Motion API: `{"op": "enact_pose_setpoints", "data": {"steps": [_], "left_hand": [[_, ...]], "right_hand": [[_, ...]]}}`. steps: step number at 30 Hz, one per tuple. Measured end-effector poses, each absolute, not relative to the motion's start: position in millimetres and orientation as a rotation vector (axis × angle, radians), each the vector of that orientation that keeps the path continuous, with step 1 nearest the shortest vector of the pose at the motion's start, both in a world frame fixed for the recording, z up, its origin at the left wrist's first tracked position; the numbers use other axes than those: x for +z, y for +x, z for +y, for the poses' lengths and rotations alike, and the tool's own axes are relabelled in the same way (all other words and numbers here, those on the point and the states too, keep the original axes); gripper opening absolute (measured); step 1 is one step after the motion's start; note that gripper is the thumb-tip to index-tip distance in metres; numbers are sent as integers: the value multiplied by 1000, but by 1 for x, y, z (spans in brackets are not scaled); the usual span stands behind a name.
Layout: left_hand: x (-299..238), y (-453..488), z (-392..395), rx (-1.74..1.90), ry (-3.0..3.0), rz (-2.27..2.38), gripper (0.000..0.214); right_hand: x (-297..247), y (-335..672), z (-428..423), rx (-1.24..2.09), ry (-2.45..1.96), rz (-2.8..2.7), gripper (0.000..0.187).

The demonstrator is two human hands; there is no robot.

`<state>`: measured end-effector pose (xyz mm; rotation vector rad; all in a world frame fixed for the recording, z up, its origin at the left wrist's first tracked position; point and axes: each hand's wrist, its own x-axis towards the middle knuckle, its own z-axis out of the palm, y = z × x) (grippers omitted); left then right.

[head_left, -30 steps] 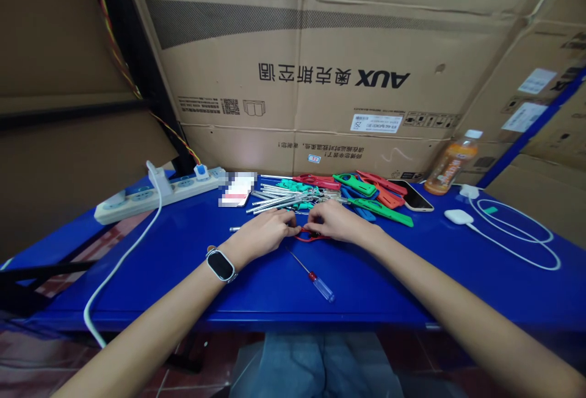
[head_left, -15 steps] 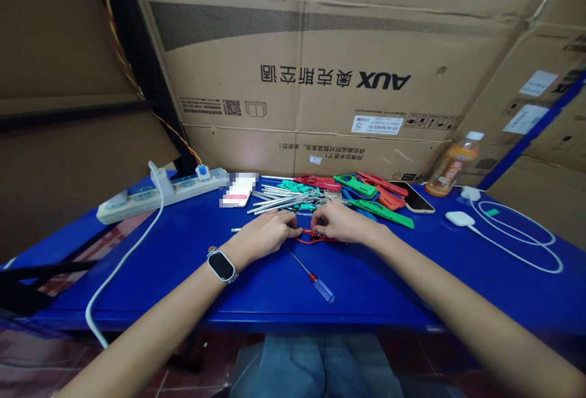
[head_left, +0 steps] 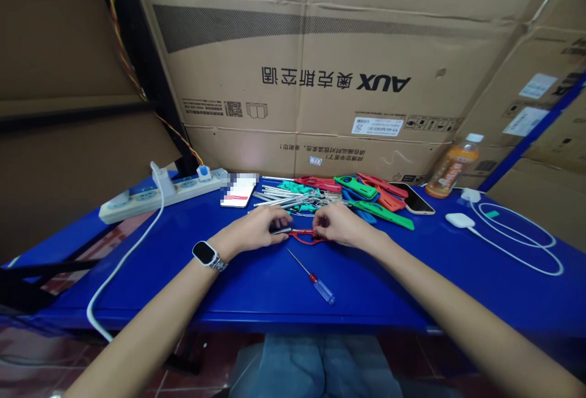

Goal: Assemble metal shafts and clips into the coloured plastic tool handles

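Note:
A red long-nosed lighter casing (head_left: 304, 239) lies low over the blue table, with a thin metal tube (head_left: 282, 231) at its left end. My left hand (head_left: 256, 227) is curled around this tube, thumb below and fingers above, a gap showing between index finger and thumb. Pinched at the casing's right end is my right hand (head_left: 341, 222), its fingertips on a small dark part there. The far right of the casing is hidden behind that hand. In front of both hands lies a screwdriver (head_left: 323, 289) with a clear handle and red collar, its shaft pointing up-left.
Behind my hands lie metal tubes with teal parts (head_left: 293, 187), green casings (head_left: 382, 213) and red casings (head_left: 320, 184). Phones (head_left: 414, 199), a drink bottle (head_left: 453, 166), a white charging cable (head_left: 517, 251) and a power strip (head_left: 137, 202) surround them. Cardboard (head_left: 274, 38) stands behind the table.
My left hand has slid left from the red casing onto the metal tube, and its fingers have loosened. My right hand has stayed nearly in place at the casing.

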<state>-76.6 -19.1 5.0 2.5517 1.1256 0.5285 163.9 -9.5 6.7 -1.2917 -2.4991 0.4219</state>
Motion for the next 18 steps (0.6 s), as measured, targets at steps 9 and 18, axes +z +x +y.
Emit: {"op": "enact_pose_setpoints", "data": {"steps": [9, 18], "left_hand": [[6, -78, -18, 483, 2518, 1032, 18], [7, -75, -22, 520, 2547, 1009, 16]], "right_hand": [[2, 167, -12, 418, -1321, -2422, 8], [13, 150, -26, 237, -1227, -2487, 11]]}}
